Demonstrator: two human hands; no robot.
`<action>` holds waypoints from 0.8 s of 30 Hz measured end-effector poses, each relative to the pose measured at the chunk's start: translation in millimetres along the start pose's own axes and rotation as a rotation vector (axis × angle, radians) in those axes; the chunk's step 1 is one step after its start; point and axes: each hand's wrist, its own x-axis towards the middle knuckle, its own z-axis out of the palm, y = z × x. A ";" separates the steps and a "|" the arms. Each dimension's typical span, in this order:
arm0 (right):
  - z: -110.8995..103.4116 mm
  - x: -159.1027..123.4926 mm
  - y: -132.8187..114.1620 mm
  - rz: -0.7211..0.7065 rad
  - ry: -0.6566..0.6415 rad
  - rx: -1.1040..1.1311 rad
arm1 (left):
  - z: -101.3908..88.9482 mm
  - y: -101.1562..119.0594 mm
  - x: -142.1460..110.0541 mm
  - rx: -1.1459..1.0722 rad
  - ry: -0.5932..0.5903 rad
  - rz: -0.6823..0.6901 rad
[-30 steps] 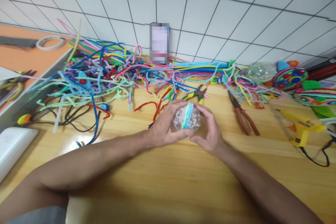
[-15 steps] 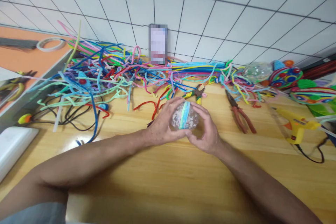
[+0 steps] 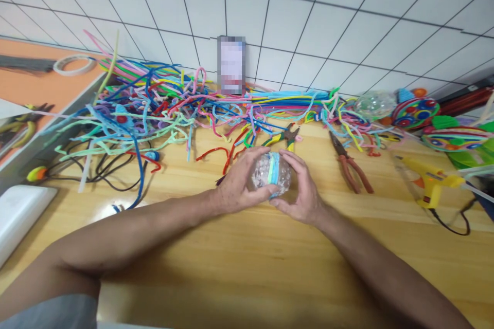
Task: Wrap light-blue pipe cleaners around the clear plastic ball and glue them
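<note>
Between my two hands is a clear, round ball (image 3: pixel 261 170) with a blue and light-green pipe-cleaner band (image 3: pixel 272 168) around its middle. My left hand (image 3: pixel 240 182) is closed around its left side, the thumb lying across the lower front of the band. On the right, my right hand (image 3: pixel 303 187) curves round the ball with fingers on top and thumb underneath. Just behind the ball lie yellow-and-green handled pliers (image 3: pixel 288 136), partly covered by my fingers. Red pipe cleaners (image 3: pixel 230 151) lie beyond my left hand.
Tangled pipe cleaners (image 3: pixel 162 108) line the wall, with a phone (image 3: pixel 231 65) propped behind them. To the right are red-handled pliers (image 3: pixel 349 164), a yellow glue gun (image 3: pixel 432 180) and decorated colourful pieces (image 3: pixel 417 111). A white box (image 3: pixel 25 216) sits at the left.
The ball has turned slightly in my hands. My left thumb has moved up onto the band's front, and the right thumb has shifted a little left beneath.
</note>
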 end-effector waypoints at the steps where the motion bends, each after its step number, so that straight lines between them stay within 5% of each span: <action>1: 0.0 -0.1 0.3 -0.001 -0.005 0.003 | 0.2 -0.4 0.1 0.004 -0.008 0.002; 16: -3.7 3.4 -4.4 -0.013 -0.008 0.023 | -0.2 0.8 7.1 -0.034 -0.079 0.128; 24: 1.1 1.3 -9.0 -0.148 -0.043 -0.029 | -0.9 14.9 2.2 -0.289 0.004 -0.103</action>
